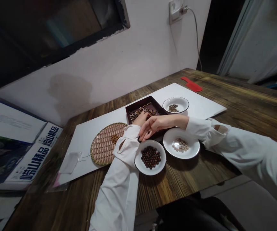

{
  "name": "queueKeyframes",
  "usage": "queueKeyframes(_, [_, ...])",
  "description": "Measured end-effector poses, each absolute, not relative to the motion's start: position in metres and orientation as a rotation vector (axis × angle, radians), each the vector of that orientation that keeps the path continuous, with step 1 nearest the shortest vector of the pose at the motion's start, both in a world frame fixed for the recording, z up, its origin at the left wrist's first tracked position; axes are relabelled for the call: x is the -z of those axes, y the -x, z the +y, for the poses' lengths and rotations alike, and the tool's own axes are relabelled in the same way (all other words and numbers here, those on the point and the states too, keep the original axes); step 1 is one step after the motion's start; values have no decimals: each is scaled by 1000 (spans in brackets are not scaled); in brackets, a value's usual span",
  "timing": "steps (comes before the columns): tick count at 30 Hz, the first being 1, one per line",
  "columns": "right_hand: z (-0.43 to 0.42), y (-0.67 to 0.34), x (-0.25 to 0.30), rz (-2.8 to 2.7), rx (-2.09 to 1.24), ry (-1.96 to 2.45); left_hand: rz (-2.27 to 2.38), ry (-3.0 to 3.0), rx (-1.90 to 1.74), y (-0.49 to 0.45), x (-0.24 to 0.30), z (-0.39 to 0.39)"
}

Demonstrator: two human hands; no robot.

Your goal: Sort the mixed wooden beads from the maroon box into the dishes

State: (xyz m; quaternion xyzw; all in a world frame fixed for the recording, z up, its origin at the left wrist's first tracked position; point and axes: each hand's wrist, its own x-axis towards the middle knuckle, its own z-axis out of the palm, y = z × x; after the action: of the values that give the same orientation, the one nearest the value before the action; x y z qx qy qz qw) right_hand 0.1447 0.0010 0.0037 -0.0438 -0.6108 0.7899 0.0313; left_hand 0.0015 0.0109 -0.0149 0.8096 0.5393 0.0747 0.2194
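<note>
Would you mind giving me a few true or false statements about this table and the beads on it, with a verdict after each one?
1. The left hand is at the beads in the dark tray. True.
2. The round woven tray holds a large heap of beads. False: only a small cluster lies on it.
3. The white bowl beside the left sleeve holds dark brown beads. True.
4. The white plate near the right hand holds only dark beads. False: its beads are mostly pale, with some brown.
5. The red object lies on the white board. False: it lies on the wooden table, beyond the board.
</note>
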Motion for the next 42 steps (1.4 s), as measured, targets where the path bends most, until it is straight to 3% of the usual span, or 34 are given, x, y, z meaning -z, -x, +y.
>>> queueKeyframes(12, [1, -144, -4, -1927, -2418, 122, 1440, -2016, 249, 4, 9, -1])
queueKeyframes(17, [2, -143, -2, -1969, -2375, 122, 1469, -2038, 201, 1, 7, -1])
queueKeyframes(24, [3, -143, -3, -2139, -2246, 106, 1591, -2231, -165, 0, 3, 4])
queueKeyframes(42, [2, -142, -6, -2216, -2185, 121, 1566, -2276, -228, 4, 6, 5])
